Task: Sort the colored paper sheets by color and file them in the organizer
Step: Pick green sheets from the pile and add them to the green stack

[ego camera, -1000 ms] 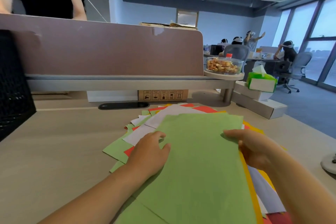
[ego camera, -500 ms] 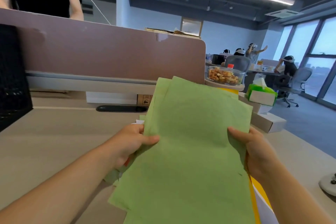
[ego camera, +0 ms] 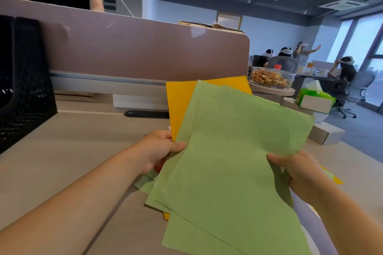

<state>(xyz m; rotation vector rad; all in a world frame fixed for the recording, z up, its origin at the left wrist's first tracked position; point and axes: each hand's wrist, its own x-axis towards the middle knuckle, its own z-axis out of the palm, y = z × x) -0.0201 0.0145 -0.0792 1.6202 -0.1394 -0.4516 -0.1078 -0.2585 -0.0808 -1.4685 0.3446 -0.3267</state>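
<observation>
A stack of green sheets [ego camera: 232, 161] is lifted and tilted up over the desk. My left hand [ego camera: 159, 149] grips the stack's left edge, thumb on the front. My right hand [ego camera: 296, 172] pinches the right edge of the top green sheet. An orange-yellow sheet [ego camera: 182, 101] stands behind the green ones, fanned out to the upper left. White, red and yellow sheets peek out beneath, mostly hidden. The black mesh organizer [ego camera: 22, 80] stands at the far left of the desk, well away from both hands.
A mauve desk divider [ego camera: 145, 51] runs across the back. A glass bowl of snacks [ego camera: 271, 77] sits on a small round shelf at its right end. A green tissue box [ego camera: 315, 99] and white boxes [ego camera: 325, 132] lie to the right. A person in black stands behind the divider.
The green stack went from lying flat under my hands to held up in both. Since half a second ago it has tilted further and an orange-yellow sheet has fanned out behind it.
</observation>
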